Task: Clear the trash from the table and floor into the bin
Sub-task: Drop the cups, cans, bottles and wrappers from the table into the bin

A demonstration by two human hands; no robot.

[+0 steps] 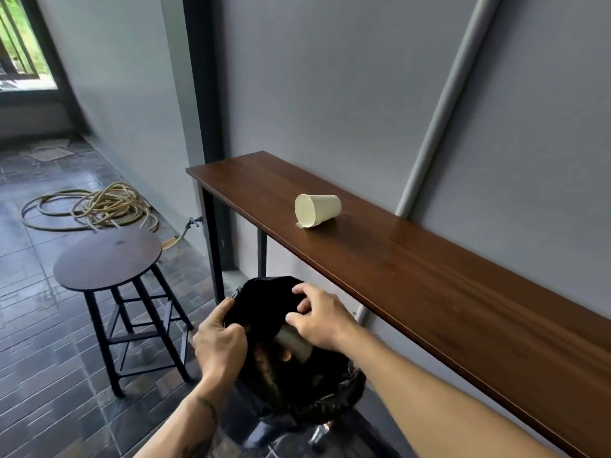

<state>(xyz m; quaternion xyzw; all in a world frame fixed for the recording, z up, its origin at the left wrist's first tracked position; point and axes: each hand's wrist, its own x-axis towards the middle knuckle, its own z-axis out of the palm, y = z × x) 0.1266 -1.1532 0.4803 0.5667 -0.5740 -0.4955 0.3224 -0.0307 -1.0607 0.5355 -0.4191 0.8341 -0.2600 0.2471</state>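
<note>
Grey wall backs the table [429, 279], cup [317, 210] tipped over on it; my left hand [220, 345] and right hand [319, 317] both pinch the bin bag [264, 299].

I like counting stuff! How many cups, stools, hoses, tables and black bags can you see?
Cups: 1, the paper cup on its side
Stools: 1, the stool
Hoses: 1, the hose
Tables: 1, the table
Black bags: 1, the bin bag
Total: 5

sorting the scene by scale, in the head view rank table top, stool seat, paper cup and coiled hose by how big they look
1. table top, by far the largest
2. coiled hose and stool seat: similar spread, and the hose lies farther away, so no ranking between them
3. paper cup, smallest, lying on its side
</note>
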